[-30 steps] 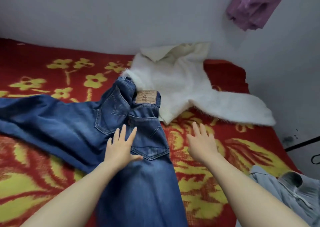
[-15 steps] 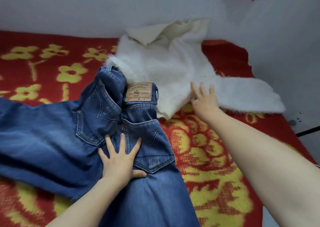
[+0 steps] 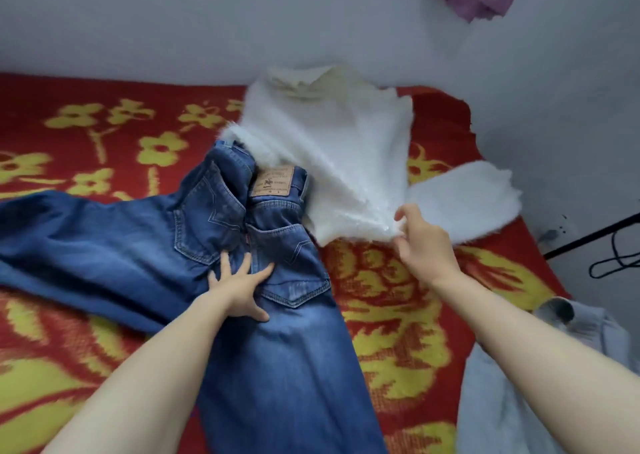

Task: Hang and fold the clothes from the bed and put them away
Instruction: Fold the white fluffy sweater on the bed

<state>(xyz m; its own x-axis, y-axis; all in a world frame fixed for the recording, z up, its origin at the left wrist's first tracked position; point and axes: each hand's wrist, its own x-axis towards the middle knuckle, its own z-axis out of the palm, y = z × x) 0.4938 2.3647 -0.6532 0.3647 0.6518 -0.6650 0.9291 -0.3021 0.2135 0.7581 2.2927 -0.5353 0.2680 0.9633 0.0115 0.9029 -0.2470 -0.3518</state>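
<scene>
While on sweater (image 3: 332, 162) edge, right hand (image 3: 424, 242).

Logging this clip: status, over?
Left hand flat on blue jeans. Right hand pinching white fluffy sweater hem. Jeans abut sweater.

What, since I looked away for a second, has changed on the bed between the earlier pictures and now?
The right hand moved forward off the red-and-yellow flowered blanket to the fluffy white sweater and now pinches its lower edge. The left hand stays pressed flat on the blue denim jeans, which lie as before.
</scene>
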